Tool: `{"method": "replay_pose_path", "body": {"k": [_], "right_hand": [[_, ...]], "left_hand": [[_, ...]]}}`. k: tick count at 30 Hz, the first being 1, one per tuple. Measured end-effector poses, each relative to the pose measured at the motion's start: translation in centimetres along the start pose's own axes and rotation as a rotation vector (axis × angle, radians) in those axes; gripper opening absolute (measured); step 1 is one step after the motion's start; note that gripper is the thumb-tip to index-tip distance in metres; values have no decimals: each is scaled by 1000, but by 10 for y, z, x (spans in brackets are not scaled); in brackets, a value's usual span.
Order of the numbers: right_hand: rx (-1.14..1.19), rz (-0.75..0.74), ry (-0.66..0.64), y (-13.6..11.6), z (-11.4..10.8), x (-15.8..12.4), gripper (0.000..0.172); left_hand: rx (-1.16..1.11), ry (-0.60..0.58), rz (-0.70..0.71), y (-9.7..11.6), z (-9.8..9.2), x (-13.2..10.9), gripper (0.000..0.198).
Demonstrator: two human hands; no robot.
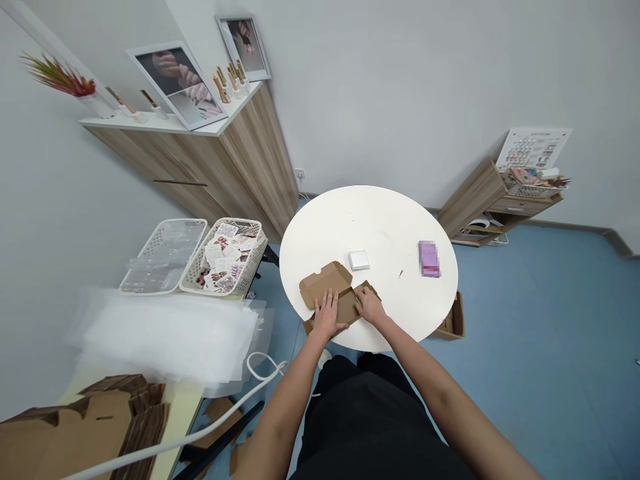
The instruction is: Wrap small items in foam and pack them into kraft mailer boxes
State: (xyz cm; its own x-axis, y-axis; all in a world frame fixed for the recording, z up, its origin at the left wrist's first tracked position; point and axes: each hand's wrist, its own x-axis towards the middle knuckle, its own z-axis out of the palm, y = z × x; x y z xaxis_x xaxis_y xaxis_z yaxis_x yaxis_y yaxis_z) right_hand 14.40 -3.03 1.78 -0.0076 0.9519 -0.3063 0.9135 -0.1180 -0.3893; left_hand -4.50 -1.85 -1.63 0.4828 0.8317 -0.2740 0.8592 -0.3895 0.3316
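Because the cardboard box (324,283) lies partly unfolded at the near edge of the white surface (385,210), my left hand (326,316) seems to brace it, fingers spread flat; my right hand (370,305) curls its fingers at one side, though whether they pinch I cannot tell.

Worn on the head, this camera is looking forward and steeply down, sitting well above the white table (390,210), taking in floor (540,333) either side!
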Motion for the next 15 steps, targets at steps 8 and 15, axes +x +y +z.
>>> {"method": "replay_pose_path", "body": {"k": [8, 15], "right_hand": [[460, 511, 68, 47, -16, 2, 42], [571, 462, -116, 34, -9, 3, 49]], "left_hand": [[47, -42, -34, 10, -6, -7, 107], [51, -50, -71, 17, -11, -9, 109]]}}
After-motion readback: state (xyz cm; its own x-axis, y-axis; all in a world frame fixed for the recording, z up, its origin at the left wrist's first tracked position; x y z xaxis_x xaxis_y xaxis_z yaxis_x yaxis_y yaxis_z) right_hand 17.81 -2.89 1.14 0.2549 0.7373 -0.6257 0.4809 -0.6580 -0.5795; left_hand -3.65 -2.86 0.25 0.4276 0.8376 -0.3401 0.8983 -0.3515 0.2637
